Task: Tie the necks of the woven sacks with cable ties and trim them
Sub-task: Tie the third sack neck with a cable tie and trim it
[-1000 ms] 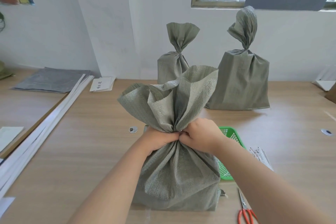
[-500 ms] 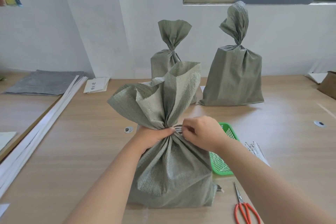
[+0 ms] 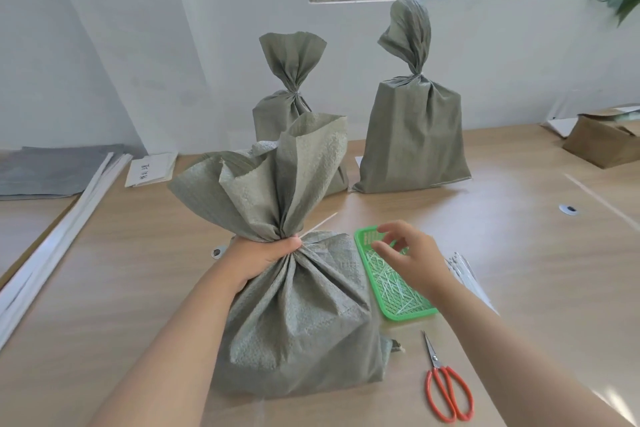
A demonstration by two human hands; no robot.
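Head view showed the far-left sack point(image 3: 294, 107) and far-right sack point(image 3: 412, 135), by the bench's far edge, already tied. Near the front edge the left hand point(image 3: 263, 253) gripped the near sack point(image 3: 298, 322) at its neck, with a tie point(image 3: 318, 225) tail jutting out untrimmed. The right hand point(image 3: 412, 260) hovered over the tray point(image 3: 408, 314), fingers loose and empty. Scissors point(image 3: 448, 388) lay untouched, so trimming probably remained.

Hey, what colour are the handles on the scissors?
Orange-red handles on the scissors, shown clearly in the head view.

Near sack point(image 3: 301, 322), tray point(image 3: 408, 314) to its right — perhaps holding ties point(image 3: 388, 276), scissors point(image 3: 435, 360) before tray.
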